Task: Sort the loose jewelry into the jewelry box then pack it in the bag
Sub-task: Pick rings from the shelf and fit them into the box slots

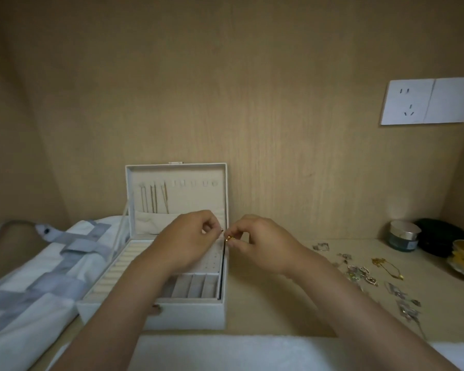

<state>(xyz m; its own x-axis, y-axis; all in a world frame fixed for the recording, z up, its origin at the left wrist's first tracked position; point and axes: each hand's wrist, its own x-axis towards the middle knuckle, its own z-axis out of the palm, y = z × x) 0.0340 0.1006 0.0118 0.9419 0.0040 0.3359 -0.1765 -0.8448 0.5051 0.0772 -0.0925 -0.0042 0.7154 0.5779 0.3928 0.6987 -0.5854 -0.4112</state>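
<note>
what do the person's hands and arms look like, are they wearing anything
Nothing worn shows on either side. The left hand and right hand have no gloves, and from the wrists down to the bottom edge of the picture there is no sleeve, watch or bracelet. No ring shows plainly on the fingers; the nails are too small to tell.

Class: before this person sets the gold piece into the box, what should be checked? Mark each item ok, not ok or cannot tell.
1. jewelry box lid open: ok.
2. gold piece held firmly: ok, pinched between right hand and left hand.
3. front compartments free: ok, no jewelry shows in them.
4. loose jewelry all sorted: not ok, pieces lie on the table right of the box.
5. bag open for packing: cannot tell; it lies left of the box.
</note>
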